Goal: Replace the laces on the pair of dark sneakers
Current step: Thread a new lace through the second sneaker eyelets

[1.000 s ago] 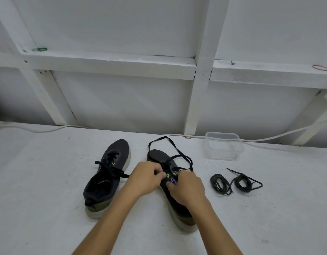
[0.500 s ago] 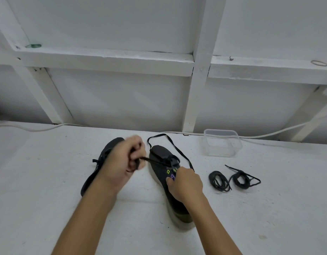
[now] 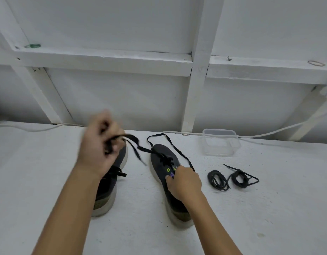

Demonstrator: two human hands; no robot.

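Note:
Two dark sneakers with pale soles lie on the white surface. The right sneaker (image 3: 162, 155) points away from me, with a black lace (image 3: 140, 148) partly pulled out of its eyelets. My left hand (image 3: 99, 146) is raised above the left sneaker (image 3: 108, 188) and grips one end of that lace, drawn up and to the left. The lace's other end loops round the toe. My right hand (image 3: 184, 183) presses down on the right sneaker's middle, fingers curled over the tongue by the coloured eyelets. The left sneaker is still laced and partly hidden by my left arm.
Two coiled black laces (image 3: 232, 178) lie to the right of the sneakers. A clear plastic box (image 3: 220, 142) stands behind them near the wall. A white cable (image 3: 269, 134) runs along the back edge, under white wooden beams.
My left hand left the right sneaker and rose up and left, dragging a lace end out through the eyelets. My right hand stayed on the sneaker.

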